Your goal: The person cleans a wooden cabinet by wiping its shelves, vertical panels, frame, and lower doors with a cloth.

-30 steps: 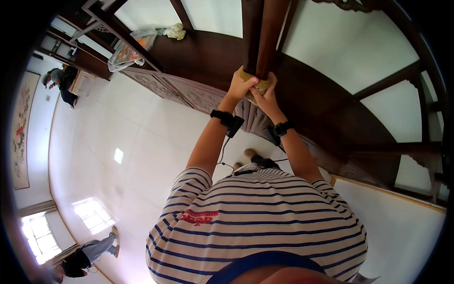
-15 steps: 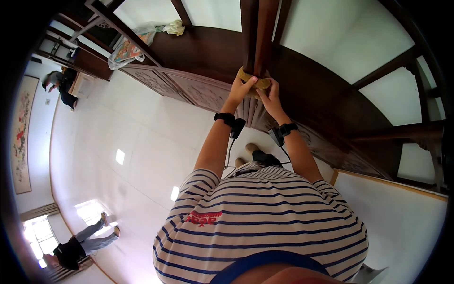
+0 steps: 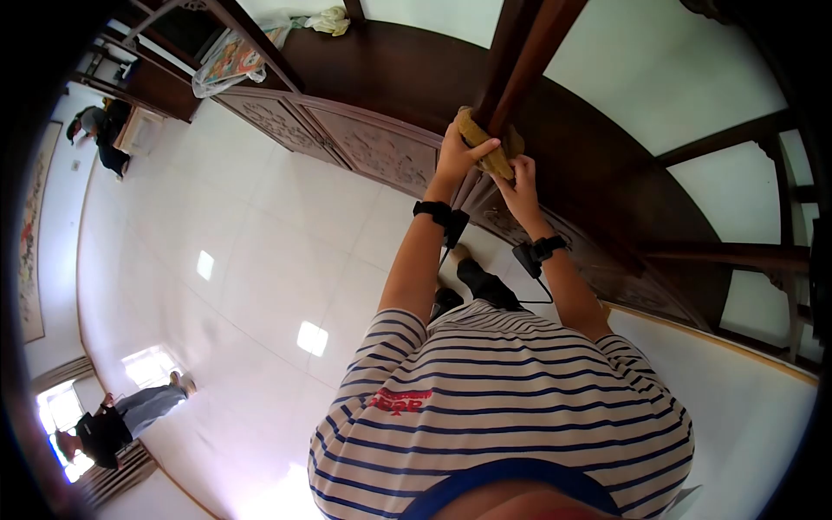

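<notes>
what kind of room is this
Probably a showroom or formal hall: a dark carved wooden cabinet with open shelving, a long floral hanging scroll on the wall, and a glossy pale tiled floor.

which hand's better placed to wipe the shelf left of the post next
Probably the left hand: it grips the cloth and is nearer that stretch of shelf than the right hand.

1. Left arm (image 3: 411, 264): reaches forward from the body, nearly straight.
2. Left hand (image 3: 457, 159): closed in a grip, its thumb (image 3: 484, 150) stretched across towards the right hand (image 3: 522, 191).
3. Right arm (image 3: 572, 284): also reaches forward, angled inward.
4. Right hand: fingers bent, gripping.
5. Both hands: close together in front, the left slightly farther forward.
</notes>
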Available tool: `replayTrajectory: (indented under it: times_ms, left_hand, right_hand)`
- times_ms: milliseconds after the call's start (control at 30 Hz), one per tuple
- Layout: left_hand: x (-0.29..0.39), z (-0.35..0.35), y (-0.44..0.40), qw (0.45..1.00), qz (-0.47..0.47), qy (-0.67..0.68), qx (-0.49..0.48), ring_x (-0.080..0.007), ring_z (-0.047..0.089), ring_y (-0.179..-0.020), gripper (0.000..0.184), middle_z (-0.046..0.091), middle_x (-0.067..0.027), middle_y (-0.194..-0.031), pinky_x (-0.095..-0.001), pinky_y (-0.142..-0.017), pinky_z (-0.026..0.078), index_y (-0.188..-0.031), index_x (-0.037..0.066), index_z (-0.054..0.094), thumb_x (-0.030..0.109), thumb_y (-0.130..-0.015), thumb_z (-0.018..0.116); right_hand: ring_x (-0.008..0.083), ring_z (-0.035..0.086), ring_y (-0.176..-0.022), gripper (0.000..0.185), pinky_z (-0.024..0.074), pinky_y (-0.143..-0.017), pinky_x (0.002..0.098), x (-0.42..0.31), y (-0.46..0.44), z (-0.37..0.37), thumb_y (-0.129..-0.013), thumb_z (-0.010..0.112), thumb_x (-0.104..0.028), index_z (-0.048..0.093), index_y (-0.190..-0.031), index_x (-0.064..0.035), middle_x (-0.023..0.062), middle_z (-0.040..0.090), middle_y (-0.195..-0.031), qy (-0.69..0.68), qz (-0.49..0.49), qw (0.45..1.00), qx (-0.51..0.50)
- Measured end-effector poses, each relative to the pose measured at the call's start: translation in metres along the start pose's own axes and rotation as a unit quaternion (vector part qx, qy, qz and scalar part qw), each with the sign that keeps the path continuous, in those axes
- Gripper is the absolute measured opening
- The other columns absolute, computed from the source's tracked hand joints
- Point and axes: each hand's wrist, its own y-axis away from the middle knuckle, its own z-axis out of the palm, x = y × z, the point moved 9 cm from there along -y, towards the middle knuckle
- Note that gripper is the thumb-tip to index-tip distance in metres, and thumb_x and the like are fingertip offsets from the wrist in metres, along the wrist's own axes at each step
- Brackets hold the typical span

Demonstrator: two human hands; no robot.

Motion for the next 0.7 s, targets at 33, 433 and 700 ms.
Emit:
replayTrajectory:
  times_ms: [33,433,700]
  left_hand:
    - [0.001,-0.003,0.003,0.998,0.015,-0.05,0.019,-0.0177,0.054,-0.105,0.068,0.057,-0.0114,-0.114,-0.0313,-0.089,0.045,-0.128,0.002,0.042,0.022,-0.074,0.077]
    - [-0.122,-0.026,0.143,0.958,-0.27,0.043,-0.087,-0.0179,0.058,-0.098,0.045,0.063,-0.0073,-0.103,-0.0295,-0.08,0.046,-0.112,0.003,0.06,0.036,-0.082,0.067]
    - [-0.105,-0.023,0.157,0.936,-0.33,0.047,-0.116,-0.0123,0.054,-0.099,0.055,0.061,-0.0041,-0.11,-0.0245,-0.085,0.041,-0.122,0.002,0.055,0.045,-0.088,0.057]
  right_hand:
    - [0.0297,0.046,-0.096,0.036,0.0431,-0.08,0.0366,-0.003,0.004,0.0,-0.083,0.068,-0.02,0.048,-0.105,-0.0005,0.0162,0.038,-0.112,0.003,-0.001,1.0,-0.006]
    - [0.0273,0.052,-0.093,0.029,0.0456,-0.076,0.0336,-0.02,0.061,0.039,-0.076,0.068,-0.005,0.051,-0.1,-0.0028,0.0116,0.044,-0.104,0.015,0.014,0.974,-0.226]
    - [0.0269,0.055,-0.085,0.025,0.0472,-0.072,0.0356,-0.067,0.048,-0.006,-0.065,0.067,0.003,0.056,-0.087,-0.002,0.0086,0.05,-0.097,0.073,-0.003,0.97,-0.231]
